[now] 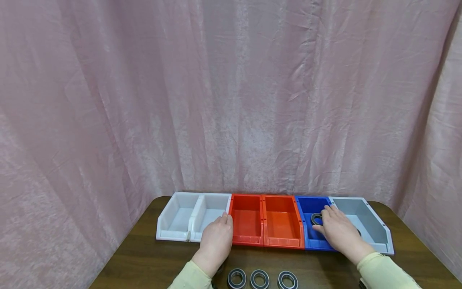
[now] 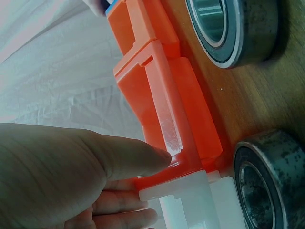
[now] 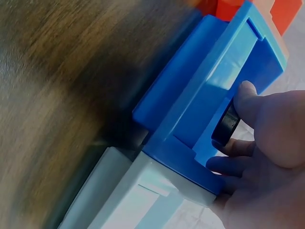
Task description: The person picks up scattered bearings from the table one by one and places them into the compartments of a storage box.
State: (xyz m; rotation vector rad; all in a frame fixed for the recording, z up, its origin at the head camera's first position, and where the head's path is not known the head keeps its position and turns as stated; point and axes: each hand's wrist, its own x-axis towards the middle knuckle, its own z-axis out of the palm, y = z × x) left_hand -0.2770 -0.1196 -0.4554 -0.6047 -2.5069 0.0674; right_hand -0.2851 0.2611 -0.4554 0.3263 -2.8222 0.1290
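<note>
The right hand (image 1: 338, 229) pinches a bearing (image 3: 226, 126) at the blue bin (image 1: 311, 204). Well left of that bin, the left hand (image 1: 216, 241) hovers with fingers loosely extended.

I see the right hand (image 3: 271, 152) pinching a black ring (image 3: 225, 126) between thumb and finger — right by the opening of the blue bin (image 3: 178, 78). A pale bin (image 3: 97, 191) touches one side of the blue bin, and some red bin (image 3: 229, 9) shows past the other. Brown table (image 3: 43, 100) — it looks like wood — fills the left.
</note>
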